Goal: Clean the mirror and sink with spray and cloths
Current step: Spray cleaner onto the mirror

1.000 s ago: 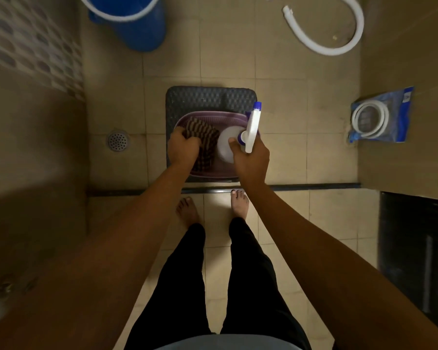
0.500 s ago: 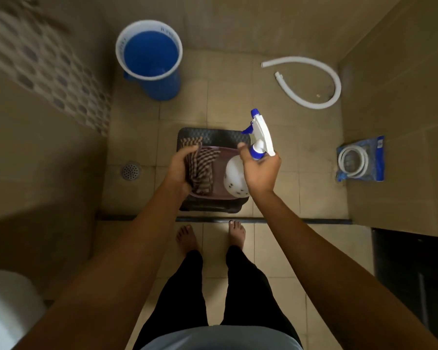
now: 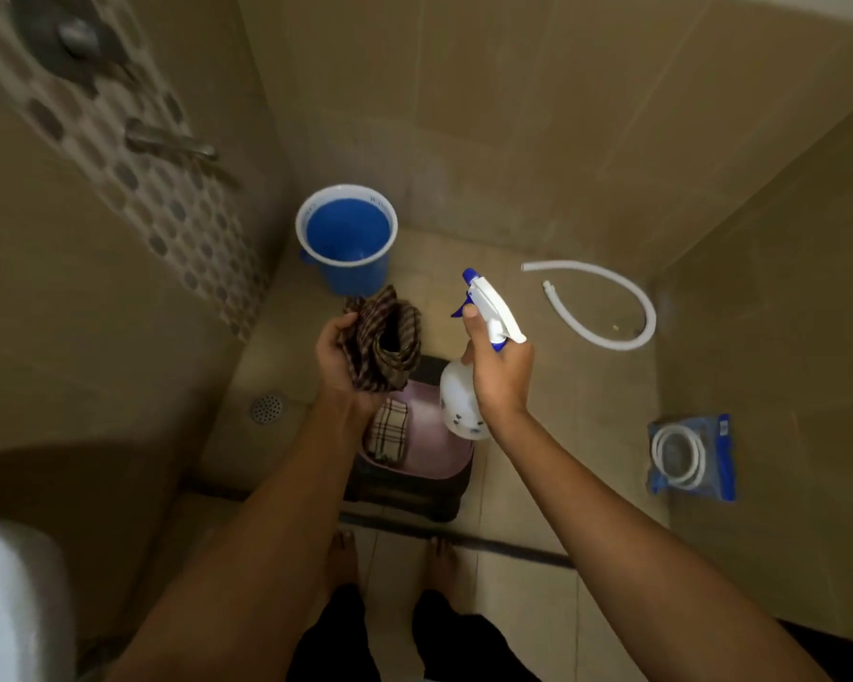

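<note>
My left hand grips a bunched dark brown checked cloth, held up above the floor. My right hand holds a white spray bottle by the neck, its white and blue trigger head pointing up and left. Below both hands a pink basin sits on a dark stool. A second, lighter checked cloth lies inside the basin. No mirror is in view. A white rounded fixture shows at the bottom left corner, blurred.
A blue bucket stands by the far wall. A white hose curves on the floor at the right, and a packaged coiled hose lies by the right wall. A floor drain is at the left. Taps stick out from the left wall.
Both hands rose from the basin, lifting the dark cloth and the spray bottle clear of it. The view tilted up, showing more of the walls and the bucket.
</note>
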Action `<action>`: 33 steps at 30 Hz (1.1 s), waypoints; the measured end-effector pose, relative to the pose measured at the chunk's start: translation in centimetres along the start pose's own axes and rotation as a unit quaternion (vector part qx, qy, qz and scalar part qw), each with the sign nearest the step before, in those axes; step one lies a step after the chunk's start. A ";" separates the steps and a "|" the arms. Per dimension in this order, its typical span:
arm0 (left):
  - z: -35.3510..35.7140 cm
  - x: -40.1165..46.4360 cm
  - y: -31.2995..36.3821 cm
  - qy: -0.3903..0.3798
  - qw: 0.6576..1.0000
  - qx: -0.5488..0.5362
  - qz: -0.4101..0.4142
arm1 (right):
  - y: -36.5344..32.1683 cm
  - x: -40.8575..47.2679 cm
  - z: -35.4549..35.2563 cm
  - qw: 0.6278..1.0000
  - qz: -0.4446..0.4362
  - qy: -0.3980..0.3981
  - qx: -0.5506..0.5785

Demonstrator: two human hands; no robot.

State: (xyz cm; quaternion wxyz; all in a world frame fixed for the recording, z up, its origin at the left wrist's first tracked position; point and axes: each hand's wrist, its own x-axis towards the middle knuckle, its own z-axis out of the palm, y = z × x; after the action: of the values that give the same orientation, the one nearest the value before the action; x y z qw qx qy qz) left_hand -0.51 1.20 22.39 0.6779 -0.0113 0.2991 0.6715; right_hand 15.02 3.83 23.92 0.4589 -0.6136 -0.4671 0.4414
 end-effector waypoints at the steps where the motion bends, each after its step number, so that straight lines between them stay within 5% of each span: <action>1: 0.8 -0.4 0.5 -0.024 1.000 -0.001 0.020 | -0.9 0.1 0.1 1.000 -0.008 -0.010 0.007; 6: 3.3 -2.5 3.6 -0.140 0.986 -0.017 0.089 | -4.8 0.7 0.7 0.995 -0.074 -0.059 0.017; 9: 3.6 -4.4 4.5 -0.224 0.971 -0.062 0.053 | -7.3 0.6 1.6 0.990 -0.106 -0.088 0.025; 13: 3.1 -7.0 6.9 -0.241 0.964 -0.027 0.109 | -9.9 -0.2 3.3 0.984 -0.129 -0.115 0.049; 17: 1.5 -9.8 9.6 -0.151 0.972 0.018 0.180 | -11.5 -2.3 5.4 0.976 -0.114 -0.173 0.073; 21: -0.8 -13.6 11.2 0.017 0.980 0.013 0.199 | -12.8 -6.0 7.6 0.959 -0.095 -0.249 0.092; 29: -3.8 -24.5 14.5 0.133 0.958 0.015 0.254 | -15.9 -17.1 12.1 0.920 -0.090 -0.367 0.102; 33: -5.3 -31.7 16.2 0.106 0.942 -0.003 0.320 | -16.9 -23.8 13.5 0.887 -0.108 -0.434 0.118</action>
State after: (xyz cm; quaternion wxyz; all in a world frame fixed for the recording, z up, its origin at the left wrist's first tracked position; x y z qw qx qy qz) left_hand -14.91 -28.03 37.65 0.3921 0.0118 0.3548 0.8487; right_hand -5.06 -14.97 40.55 0.3246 -0.2476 -0.6275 0.6631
